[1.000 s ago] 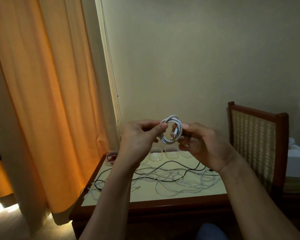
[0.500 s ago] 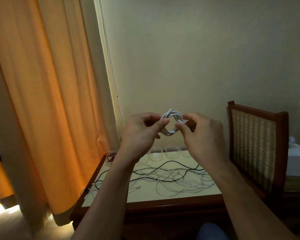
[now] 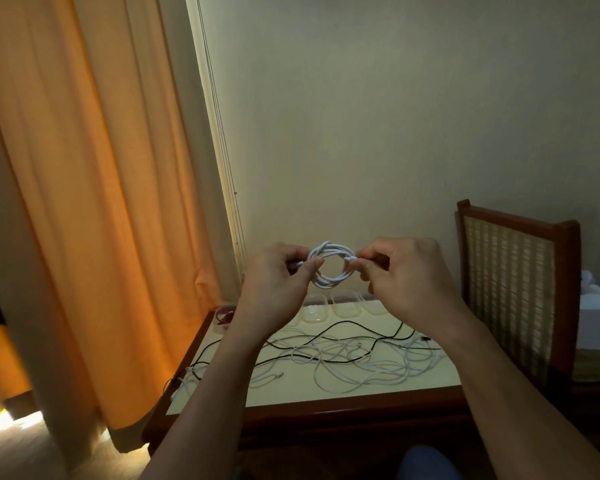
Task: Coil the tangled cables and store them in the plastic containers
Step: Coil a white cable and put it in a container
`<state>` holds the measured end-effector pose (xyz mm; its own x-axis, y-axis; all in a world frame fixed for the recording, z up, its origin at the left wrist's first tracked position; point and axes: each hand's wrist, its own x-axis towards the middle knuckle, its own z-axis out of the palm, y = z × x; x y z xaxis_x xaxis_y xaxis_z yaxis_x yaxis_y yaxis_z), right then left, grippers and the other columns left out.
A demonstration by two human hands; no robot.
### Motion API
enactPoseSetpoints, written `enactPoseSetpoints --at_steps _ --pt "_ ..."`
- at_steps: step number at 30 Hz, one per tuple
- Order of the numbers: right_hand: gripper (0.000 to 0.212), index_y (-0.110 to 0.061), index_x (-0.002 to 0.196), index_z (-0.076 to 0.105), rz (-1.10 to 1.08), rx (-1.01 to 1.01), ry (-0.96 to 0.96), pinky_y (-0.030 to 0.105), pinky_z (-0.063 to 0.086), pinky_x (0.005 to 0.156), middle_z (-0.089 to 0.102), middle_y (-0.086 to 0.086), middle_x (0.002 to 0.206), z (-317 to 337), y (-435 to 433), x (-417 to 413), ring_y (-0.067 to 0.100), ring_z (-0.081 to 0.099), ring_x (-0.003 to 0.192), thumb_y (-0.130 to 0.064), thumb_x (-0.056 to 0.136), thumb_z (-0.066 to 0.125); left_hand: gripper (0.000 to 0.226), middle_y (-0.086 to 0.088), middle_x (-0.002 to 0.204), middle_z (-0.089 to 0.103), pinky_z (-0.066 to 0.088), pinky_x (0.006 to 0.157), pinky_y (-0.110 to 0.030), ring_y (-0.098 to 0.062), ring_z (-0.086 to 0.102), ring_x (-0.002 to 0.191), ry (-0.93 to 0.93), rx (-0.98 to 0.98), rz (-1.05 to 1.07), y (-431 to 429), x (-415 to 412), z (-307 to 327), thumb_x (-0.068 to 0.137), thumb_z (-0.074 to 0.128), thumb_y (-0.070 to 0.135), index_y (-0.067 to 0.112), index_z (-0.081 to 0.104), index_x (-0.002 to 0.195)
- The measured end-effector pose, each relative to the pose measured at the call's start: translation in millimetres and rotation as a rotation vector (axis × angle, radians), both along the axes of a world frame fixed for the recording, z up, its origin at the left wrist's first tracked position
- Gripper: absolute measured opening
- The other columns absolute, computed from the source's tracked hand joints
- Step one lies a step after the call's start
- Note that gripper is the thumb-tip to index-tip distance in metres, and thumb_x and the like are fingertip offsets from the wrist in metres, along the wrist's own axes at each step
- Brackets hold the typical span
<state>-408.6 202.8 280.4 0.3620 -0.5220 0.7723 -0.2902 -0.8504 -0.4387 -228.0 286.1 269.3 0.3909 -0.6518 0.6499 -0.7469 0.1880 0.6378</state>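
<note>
Coil of cable (image 3: pixel 328 284) is hovering above the table (image 3: pixel 326 393), left hand (image 3: pixel 278 282) pinching its nine o'clock side, right hand (image 3: pixel 409 278) pinching the loose end at three o'clock, probably tucking it so loops are not springing open; plastic containers (image 3: pixel 314 311) are waiting at the table's twelve o'clock edge.

This looks like a lived-in room of a home or a guest room, not a workplace. Long orange curtains (image 3: pixel 84 202) hang to the floor (image 3: pixel 14 452) on the left of the frame, lit by daylight from behind, beside a plain cream wall (image 3: pixel 395 116). In the lower middle stands a small wooden table (image 3: pixel 326 415) with a pale top, and at right a wooden chair (image 3: pixel 510 289) with a woven cane back. Tangled cables (image 3: pixel 354 358) lie on the tabletop, with clear plastic containers (image 3: pixel 314 311) along its far edge.
</note>
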Motion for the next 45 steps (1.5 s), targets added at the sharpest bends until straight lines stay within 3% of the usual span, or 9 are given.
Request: enactPoseSetpoints --at_steps 5,8,13,15,20,28,35,41,45 --pt "0.007 -0.020 0.090 0.081 0.008 0.067 0.002 0.037 0.060 0.064 0.071 -0.010 0.067 -3 -7 -5 0.007 0.067 0.059 -0.025 0.086 0.080 0.013 0.012 0.094 0.067 0.048 0.073 -0.020 0.001 0.061 0.084 -0.141 0.062 0.062 -5 2 -8 0.096 0.068 0.036 0.027 0.077 0.100" --pt "0.004 -0.021 0.089 0.081 0.017 0.092 -0.014 0.039 0.060 0.066 0.071 -0.009 0.066 -8 -10 -6 0.009 0.068 0.060 -0.023 0.086 0.080 0.014 0.011 0.097 0.070 0.050 0.077 -0.022 0.002 0.063 0.088 -0.165 0.143 0.045 -6 7 -10 0.096 0.069 0.037 0.027 0.077 0.100" --pt "0.009 -0.022 0.082 0.078 0.053 0.146 -0.071 0.039 0.061 0.068 0.072 -0.010 0.067 -16 -14 -6 0.008 0.070 0.065 -0.021 0.090 0.075 0.015 0.008 0.089 0.067 0.042 0.064 -0.022 -0.004 0.060 0.073 -0.200 0.192 -0.002 0 9 -8 0.098 0.065 0.037 0.026 0.076 0.103" --pt "0.011 -0.022 0.082 0.078 0.093 0.244 -0.129 0.040 0.063 0.070 0.074 -0.008 0.072 -20 -17 -4 0.010 0.073 0.069 -0.018 0.091 0.074 0.014 0.007 0.087 0.068 0.047 0.066 -0.027 -0.006 0.062 0.074 -0.204 0.203 -0.050 1 9 -8 0.099 0.065 0.035 0.026 0.075 0.102" --pt "0.010 -0.007 0.091 0.073 0.306 0.610 -0.311 0.043 0.064 0.072 0.077 0.011 0.083 -23 -17 -1 0.025 0.077 0.076 -0.005 0.096 0.065 0.012 -0.004 0.079 0.075 0.058 0.064 -0.028 -0.015 0.070 0.067 0.085 0.246 -0.301 4 1 -10 0.098 0.067 0.024 0.013 0.070 0.100" --pt "0.016 0.010 0.103 0.070 0.552 0.797 -0.425 0.040 0.064 0.078 0.074 0.027 0.093 -33 -22 1 0.042 0.074 0.087 -0.002 0.094 0.063 0.025 -0.022 0.087 0.075 0.059 0.068 -0.034 -0.029 0.074 0.076 0.467 0.110 -0.373 -3 6 -27 0.096 0.069 0.020 -0.003 0.068 0.107" --pt "0.012 0.007 0.099 0.071 0.518 0.929 -0.473 0.038 0.063 0.080 0.074 0.025 0.092 -79 -35 30 0.038 0.074 0.085 -0.002 0.095 0.064 0.022 -0.028 0.089 0.074 0.063 0.069 -0.032 -0.034 0.074 0.075 0.635 0.136 -0.295 -16 25 -61 0.094 0.072 0.015 -0.003 0.073 0.107" --pt "0.012 -0.005 0.104 0.074 0.341 0.835 -0.280 0.041 0.064 0.075 0.078 0.009 0.086 -118 -60 74 0.026 0.076 0.077 -0.004 0.094 0.068 0.019 -0.024 0.088 0.075 0.061 0.064 -0.027 -0.026 0.072 0.068 0.722 0.184 -0.265 -34 49 -97 0.097 0.068 0.015 0.000 0.073 0.107" --pt "0.008 -0.006 0.098 0.075 0.349 0.891 -0.238 0.045 0.064 0.076 0.077 0.010 0.085 -126 -76 102 0.025 0.076 0.075 -0.007 0.093 0.070 0.021 -0.019 0.080 0.074 0.062 0.064 -0.029 -0.026 0.070 0.067 0.805 0.175 -0.202 -48 70 -115 0.097 0.068 0.017 -0.001 0.072 0.107"
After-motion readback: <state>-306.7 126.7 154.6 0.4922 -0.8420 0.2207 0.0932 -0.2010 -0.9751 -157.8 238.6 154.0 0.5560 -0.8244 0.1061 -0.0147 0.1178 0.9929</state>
